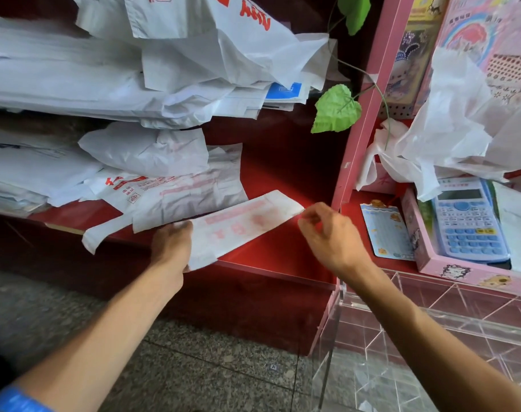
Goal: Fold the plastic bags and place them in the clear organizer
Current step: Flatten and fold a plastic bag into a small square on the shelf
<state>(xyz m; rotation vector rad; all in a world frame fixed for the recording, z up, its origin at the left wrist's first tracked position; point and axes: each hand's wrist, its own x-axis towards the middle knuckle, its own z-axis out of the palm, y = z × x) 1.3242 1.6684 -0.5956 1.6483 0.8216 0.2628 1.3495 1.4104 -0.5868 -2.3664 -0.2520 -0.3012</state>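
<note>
Both hands stretch one folded plastic bag (241, 227) flat over the red shelf (283, 257).
Left hand (171, 242) grips its near end, right hand (327, 233) pinches the far corner w/ fingertips, prob. to keep creases taut; clear organizer (431, 337) waits below right.

L hand (171, 243) grips folded bag (241, 226), R hand (332, 236) pinches its end, red shelf (283, 173)

Dark red shelf unit (283, 162) far left, pink rack (369, 93) right of it, speckled grey stone floor (194, 367) near.
</note>
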